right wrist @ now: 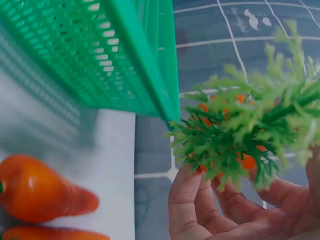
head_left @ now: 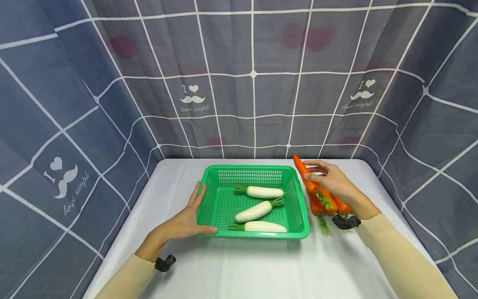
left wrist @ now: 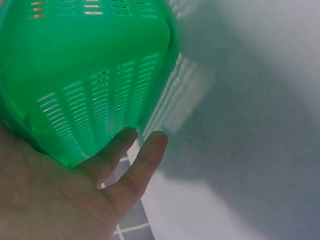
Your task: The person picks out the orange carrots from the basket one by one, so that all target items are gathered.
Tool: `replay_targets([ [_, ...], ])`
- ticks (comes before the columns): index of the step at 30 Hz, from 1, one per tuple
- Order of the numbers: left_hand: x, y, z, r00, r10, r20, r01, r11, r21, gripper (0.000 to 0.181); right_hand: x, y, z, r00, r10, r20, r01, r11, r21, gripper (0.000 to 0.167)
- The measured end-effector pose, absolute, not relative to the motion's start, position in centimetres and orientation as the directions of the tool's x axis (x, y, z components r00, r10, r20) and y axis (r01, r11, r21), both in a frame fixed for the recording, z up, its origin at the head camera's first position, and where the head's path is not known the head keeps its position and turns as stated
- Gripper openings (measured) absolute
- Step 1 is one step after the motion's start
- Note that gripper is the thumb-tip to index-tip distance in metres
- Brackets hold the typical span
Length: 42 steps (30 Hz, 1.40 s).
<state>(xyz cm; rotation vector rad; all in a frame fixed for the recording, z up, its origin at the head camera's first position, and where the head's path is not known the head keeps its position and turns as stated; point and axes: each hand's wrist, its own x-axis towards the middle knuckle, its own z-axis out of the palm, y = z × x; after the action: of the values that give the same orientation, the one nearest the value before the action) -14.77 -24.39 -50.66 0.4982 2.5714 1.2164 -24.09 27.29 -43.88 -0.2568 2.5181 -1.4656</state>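
Note:
A green plastic basket (head_left: 304, 216) sits on the table with three white radishes (head_left: 257, 211) lying inside. My left hand (head_left: 183, 220) rests against the basket's left end, fingers spread and fairly straight along the outer wall, thumb at the front rim. Beyond the basket's right side, my right hand (head_left: 332, 178) grips a carrot (head_left: 301, 167) raised above the table, its tip pointing up and away. In the right wrist view the carrot's leafy green top (right wrist: 250, 125) hides most of its body. Other carrots (head_left: 315, 203) lie beneath that hand, partly covered by it.
A white cloth covers the table (head_left: 257, 270). Grey-blue checked curtains (head_left: 231, 95) stand behind it and on both sides. The right wrist view shows loose carrots (right wrist: 40, 192) on the cloth close to the basket wall (right wrist: 145, 65).

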Motion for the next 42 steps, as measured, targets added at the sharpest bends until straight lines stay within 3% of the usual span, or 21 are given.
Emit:
replay_targets([
  [20, -14.7, -24.3, -50.6, -0.912, 0.401, -0.088, 0.188, 0.598, 0.779, 0.155, -24.1, 35.5, -46.4, -0.987, -0.112, -0.118, 0.039, 0.538, -0.842, 0.075],
  [42, -14.7, -24.4, -50.6, -0.911, 0.402, -0.088, 0.194, 0.608, 0.77, 0.156, -23.5, 42.2, -49.0, -0.987, -0.017, -0.157, 0.13, 0.478, -0.869, 0.075],
])
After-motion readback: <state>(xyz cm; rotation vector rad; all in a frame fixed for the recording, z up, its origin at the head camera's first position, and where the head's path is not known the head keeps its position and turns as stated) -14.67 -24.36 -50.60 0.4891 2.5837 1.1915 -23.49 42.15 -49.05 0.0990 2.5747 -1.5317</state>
